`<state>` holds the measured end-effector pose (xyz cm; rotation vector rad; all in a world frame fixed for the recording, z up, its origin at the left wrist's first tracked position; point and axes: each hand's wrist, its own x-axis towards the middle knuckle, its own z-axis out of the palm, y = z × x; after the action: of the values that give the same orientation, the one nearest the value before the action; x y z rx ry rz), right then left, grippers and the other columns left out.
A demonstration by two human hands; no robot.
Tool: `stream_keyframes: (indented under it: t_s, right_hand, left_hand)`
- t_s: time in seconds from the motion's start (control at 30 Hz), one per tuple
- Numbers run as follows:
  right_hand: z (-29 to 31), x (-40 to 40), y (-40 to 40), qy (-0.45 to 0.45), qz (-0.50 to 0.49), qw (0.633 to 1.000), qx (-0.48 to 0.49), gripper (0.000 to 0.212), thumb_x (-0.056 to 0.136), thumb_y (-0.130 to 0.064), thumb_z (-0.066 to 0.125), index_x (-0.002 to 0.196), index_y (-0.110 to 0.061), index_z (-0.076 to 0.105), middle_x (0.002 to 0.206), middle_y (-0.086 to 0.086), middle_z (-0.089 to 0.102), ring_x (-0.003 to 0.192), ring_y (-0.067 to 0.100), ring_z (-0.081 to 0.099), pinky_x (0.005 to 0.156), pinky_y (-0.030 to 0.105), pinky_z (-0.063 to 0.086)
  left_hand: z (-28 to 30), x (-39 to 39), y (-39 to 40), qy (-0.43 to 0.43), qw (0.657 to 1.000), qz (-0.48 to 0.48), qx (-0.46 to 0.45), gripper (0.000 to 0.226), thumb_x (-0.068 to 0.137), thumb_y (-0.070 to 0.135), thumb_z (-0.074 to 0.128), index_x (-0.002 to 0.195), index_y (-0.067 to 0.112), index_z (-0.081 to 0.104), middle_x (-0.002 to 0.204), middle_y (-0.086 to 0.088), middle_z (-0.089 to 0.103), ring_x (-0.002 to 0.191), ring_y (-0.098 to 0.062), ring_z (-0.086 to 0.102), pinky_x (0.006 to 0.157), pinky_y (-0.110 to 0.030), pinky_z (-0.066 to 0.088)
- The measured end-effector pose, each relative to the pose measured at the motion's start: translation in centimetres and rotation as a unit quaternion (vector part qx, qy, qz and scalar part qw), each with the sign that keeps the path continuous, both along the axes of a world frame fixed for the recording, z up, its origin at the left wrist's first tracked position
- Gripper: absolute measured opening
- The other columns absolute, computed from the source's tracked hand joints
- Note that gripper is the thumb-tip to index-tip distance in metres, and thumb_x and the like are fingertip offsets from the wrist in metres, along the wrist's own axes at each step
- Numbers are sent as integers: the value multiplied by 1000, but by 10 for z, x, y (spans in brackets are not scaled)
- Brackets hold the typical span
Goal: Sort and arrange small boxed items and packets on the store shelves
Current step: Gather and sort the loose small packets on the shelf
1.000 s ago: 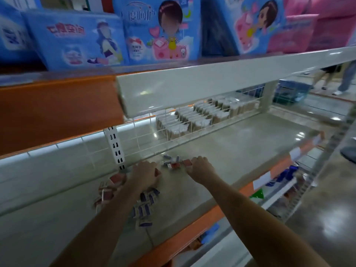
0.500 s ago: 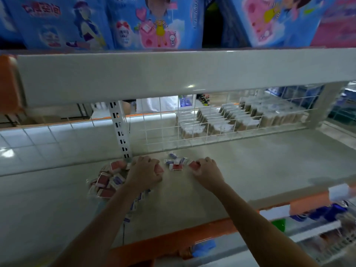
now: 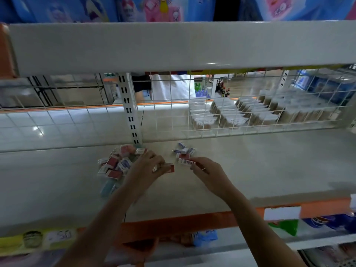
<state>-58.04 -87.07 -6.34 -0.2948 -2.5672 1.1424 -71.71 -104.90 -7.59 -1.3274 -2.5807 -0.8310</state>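
Head view: left hand (image 3: pixel 146 168) grips red box (image 3: pixel 169 168), long axis sideways.

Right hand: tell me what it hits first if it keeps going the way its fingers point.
The right hand points up-left toward the small group of boxes. Its fingertips look to be already at the barcoded box, so that comes first; whether they touch is unclear.

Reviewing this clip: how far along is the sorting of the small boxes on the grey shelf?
Early. Done: a small cluster of blue-and-white and red boxes lies apart by the right hand. In hand: the left hand has a small red box in its grip; the right hand pinches a barcoded box. Left: the jumbled pile of red and blue boxes on the grey shelf.
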Motion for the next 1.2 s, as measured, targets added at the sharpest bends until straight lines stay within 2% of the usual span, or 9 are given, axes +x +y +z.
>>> stream_keyframes:
  t_s: [0.1, 0.2, 0.3, 0.43, 0.7, 0.83, 0.93, 1.07, 1.2]
  right_hand:
    - [0, 2, -4, -21, 19, 997, -69, 22, 98, -22, 43, 96, -15, 63, 84, 0, 64, 72, 14, 58, 65, 20, 43]
    - [-4, 3, -6, -39, 23, 990, -133, 26, 100, -22, 40, 86, -18, 62, 76, -5, 64, 67, 8, 55, 66, 23, 45]
    - [-4, 6, -9, -54, 26, 973, -223, 27, 101, -22, 38, 88, -18, 61, 79, 1, 66, 69, 12, 57, 66, 24, 47]
    - [-2, 10, -13, -64, 47, 954, -288, 26, 101, -22, 35, 96, -16, 60, 82, 3, 66, 69, 12, 59, 65, 20, 49]
    - [-4, 11, -14, -30, 70, 939, -335, 24, 101, -14, 35, 107, -16, 58, 80, 7, 65, 66, 13, 59, 62, 22, 49]
    - [-2, 8, -22, -48, 109, 923, -366, 27, 101, -12, 33, 104, -16, 60, 84, 9, 65, 71, 16, 61, 63, 25, 50]
    - [-3, 0, -35, -72, 142, 907, -390, 25, 101, -14, 36, 107, -14, 59, 87, 11, 62, 74, 16, 61, 65, 27, 51]
    - [0, -16, -62, -99, 174, 912, -359, 17, 94, -12, 51, 110, -12, 57, 87, 9, 63, 74, 14, 62, 66, 26, 53]
    - [4, -35, -100, -111, 203, 926, -298, 30, 84, -4, 65, 111, -11, 53, 92, 6, 64, 74, 11, 62, 65, 24, 54]
  left_hand:
    - [7, 12, -3, -146, 989, -12, 29, 9, 91, 31, 57, 83, 26, 58, 78, 6, 60, 69, -11, 59, 63, -33, 50]
    - [14, 23, -6, -264, 962, -36, 62, 7, 93, 21, 54, 89, 26, 57, 78, 0, 63, 63, -2, 60, 55, -23, 52]
    - [18, 31, -8, -330, 937, -43, 108, 10, 94, 15, 53, 97, 21, 58, 73, -4, 61, 58, -4, 57, 47, -20, 46]
    - [19, 37, -12, -374, 919, -47, 116, 13, 94, 19, 52, 102, 26, 59, 77, -3, 61, 63, -7, 59, 49, -22, 47]
    - [19, 44, -22, -301, 949, -49, 86, 36, 85, 13, 66, 103, 41, 54, 91, 5, 63, 76, 1, 60, 56, -20, 51]
    - [19, 46, -36, -265, 960, -15, 89, 40, 82, 16, 70, 100, 48, 52, 93, 15, 61, 78, 0, 60, 57, -20, 52]
    - [17, 46, -53, -252, 962, 14, 101, 36, 81, 20, 72, 103, 44, 57, 96, 15, 61, 79, -7, 60, 60, -18, 50]
    - [16, 43, -84, -258, 957, 37, 126, 34, 79, 17, 74, 106, 32, 61, 100, 16, 59, 84, 1, 59, 66, -13, 49]
    - [15, 36, -133, -203, 968, 84, 119, 37, 78, 16, 75, 111, 27, 61, 102, 18, 52, 91, 3, 54, 70, -7, 44]
